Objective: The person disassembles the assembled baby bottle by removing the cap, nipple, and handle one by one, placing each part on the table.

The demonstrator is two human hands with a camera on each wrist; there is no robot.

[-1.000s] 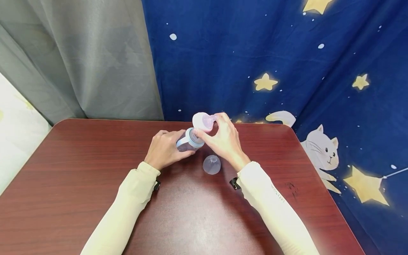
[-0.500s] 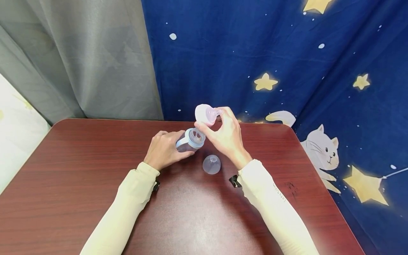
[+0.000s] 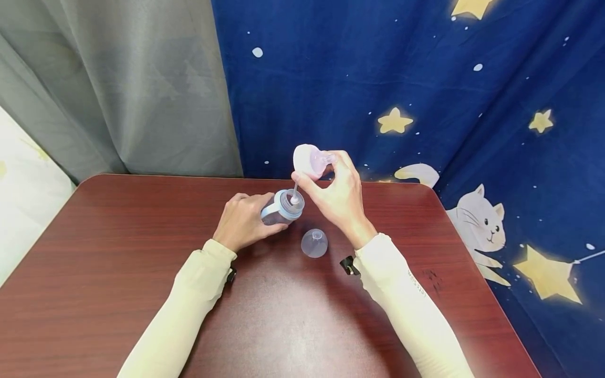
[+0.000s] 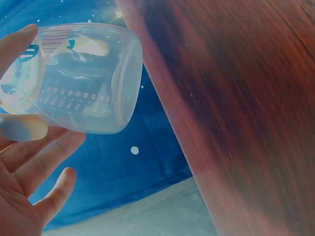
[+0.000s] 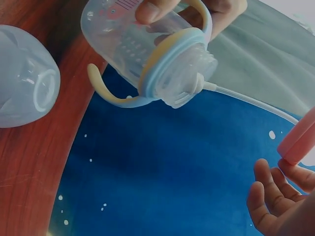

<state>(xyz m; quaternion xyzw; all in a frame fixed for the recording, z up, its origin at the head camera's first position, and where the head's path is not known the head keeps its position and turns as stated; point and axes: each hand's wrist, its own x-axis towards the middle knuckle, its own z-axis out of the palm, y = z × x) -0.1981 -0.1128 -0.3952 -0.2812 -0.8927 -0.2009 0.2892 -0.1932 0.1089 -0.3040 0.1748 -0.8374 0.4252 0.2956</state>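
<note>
My left hand [image 3: 243,221] grips a clear baby bottle [image 3: 285,209] with a blue neck ring and handles, tilted with its open mouth to the right. Measuring marks show on the bottle [image 4: 88,78] in the left wrist view. My right hand [image 3: 341,202] pinches a pink bottle top with a teat [image 3: 309,161], held above and right of the mouth. From this top a thin straw [image 5: 251,101] runs down to a white weighted end [image 5: 198,83] at the bottle's mouth. A clear dome cover [image 3: 314,243] sits on the table between the forearms.
The brown wooden table [image 3: 293,325] has its far edge just behind the hands. Beyond it hang a grey curtain [image 3: 165,94] and a blue star-patterned curtain [image 3: 326,94]. A dark camera mount [image 3: 348,265] is on the right wrist.
My right hand has lifted the pink top up and slightly right, away from the bottle, drawing the straw partly out so it now shows. The left hand and bottle have stayed put.
</note>
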